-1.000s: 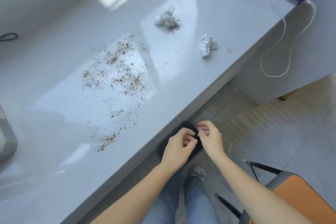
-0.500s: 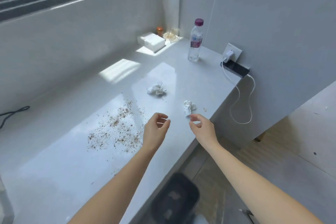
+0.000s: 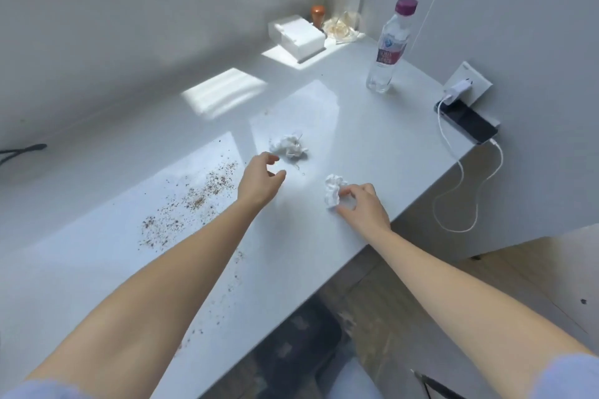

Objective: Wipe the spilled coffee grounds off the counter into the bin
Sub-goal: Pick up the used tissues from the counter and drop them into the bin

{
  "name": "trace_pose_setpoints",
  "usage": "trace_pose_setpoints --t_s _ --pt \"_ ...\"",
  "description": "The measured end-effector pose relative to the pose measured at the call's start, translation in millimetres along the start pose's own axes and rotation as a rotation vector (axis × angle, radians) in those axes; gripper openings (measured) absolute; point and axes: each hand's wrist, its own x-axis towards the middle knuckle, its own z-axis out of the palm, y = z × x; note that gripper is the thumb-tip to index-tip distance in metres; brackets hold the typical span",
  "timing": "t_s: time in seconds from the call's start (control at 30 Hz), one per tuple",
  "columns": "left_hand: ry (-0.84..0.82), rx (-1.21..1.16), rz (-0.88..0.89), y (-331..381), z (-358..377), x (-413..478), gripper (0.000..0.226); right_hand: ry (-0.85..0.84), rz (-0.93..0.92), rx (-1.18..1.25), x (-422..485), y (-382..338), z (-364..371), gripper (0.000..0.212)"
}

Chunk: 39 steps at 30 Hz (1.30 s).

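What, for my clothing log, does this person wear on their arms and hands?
A light blue left sleeve and right sleeve show at the bottom corners; the forearms are bare. Neither the left hand nor the right hand shows gloves, rings or a watch.

Bright, soft daylight fills the scene, its source out of frame. The wall (image 3: 129,26) is evenly lit. Two hard white sun patches lie on the far counter (image 3: 97,253), one by the box (image 3: 296,36), blown out. A paler glossy sheen runs down the counter's middle and to the near left. The bottle (image 3: 389,45) glints. Straight edges bow toward the corners. The bin (image 3: 291,350) under the near edge is dim and smeared; the sleeves (image 3: 564,376) at the near corners blur
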Motion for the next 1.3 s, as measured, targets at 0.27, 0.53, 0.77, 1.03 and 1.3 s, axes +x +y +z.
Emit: trace_pose_setpoints --t_s 0.27,0.53,0.77,1.03,1.3 --pt "-0.044 0.219 0.126 4 24 37 0.056 0.133 -0.147 0.005 11 1 3 0.043" --pt "-0.050 0.358 0.131 13 36 50 0.041 0.020 -0.299 -0.077 27 -1 -1 0.026" --pt "-0.027 0.354 0.152 7 46 36 0.023 0.003 -0.282 -0.122 30 -3 2 0.012" --pt "0.103 0.215 0.182 5 32 1 0.020 0.011 -0.221 -0.105 14 -21 4 0.015" --pt "0.088 0.083 0.154 -20 3 -77 0.019 0.006 -0.224 -0.020 -42 -42 32 0.013"
